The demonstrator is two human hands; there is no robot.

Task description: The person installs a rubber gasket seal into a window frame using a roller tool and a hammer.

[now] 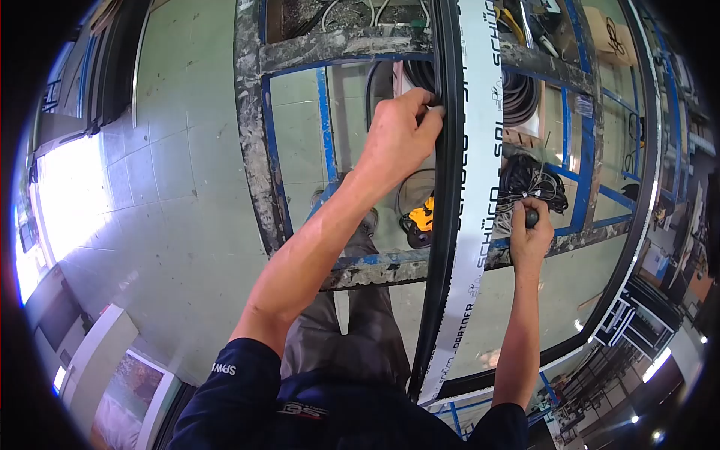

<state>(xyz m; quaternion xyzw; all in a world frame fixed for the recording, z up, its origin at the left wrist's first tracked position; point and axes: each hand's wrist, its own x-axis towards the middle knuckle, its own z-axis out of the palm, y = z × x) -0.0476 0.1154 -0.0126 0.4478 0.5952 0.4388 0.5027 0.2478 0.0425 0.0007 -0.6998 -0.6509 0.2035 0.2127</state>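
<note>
A large window frame profile with white protective film (472, 225), printed with black lettering, runs lengthwise across the workbench. Along its left side lies a black rubber gasket (447, 161). The fingers of my left hand (405, 135) are pinched at that gasket, near the upper part of the profile; the fingertips are partly hidden. To the right of the film, my right hand (531, 232) is closed around a tool with a dark rounded handle (532, 218). The rest of that tool is hidden by the hand.
The worn workbench frame (259, 150) has open bays. Through them show coiled black strip (519, 101), a bundle of dark cords (536, 180) and a yellow-and-black tool (421, 217). A white-framed panel (112, 375) stands at the lower left.
</note>
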